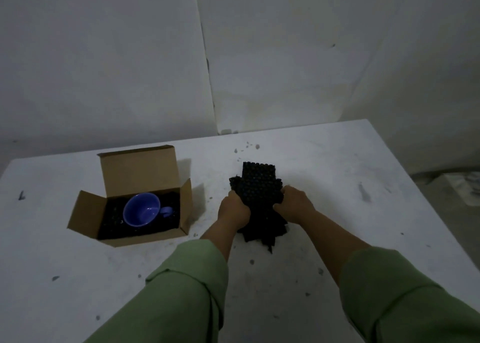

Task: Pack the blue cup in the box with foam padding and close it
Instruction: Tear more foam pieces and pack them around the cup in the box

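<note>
Nearest the camera, two green sleeves (181,290) reach forward over a white table (337,161) speckled with dark crumbs. The left hand (233,209) and the right hand (296,203) both grip one stack of black foam padding (258,184), the left clamped on its left edge, the right on its right edge, fingers curled tight around the material. The foam shows a bumpy, dimpled surface on its far upper part, while its near end hangs in ragged folds just above the tabletop (whether it touches the surface cannot be told).

Farther left, well apart from the hands, a brown cardboard box (85,218) sits open on the table, its lid flap standing upright at the back and its side flaps spread outward. Inside, the blue cup (141,209) lies tilted on a dark foam lining, its mouth facing the camera and its handle pointing right. No printing or label can be read on the box or the cup.

Beyond the table stands a plain pale wall (104,57).
</note>
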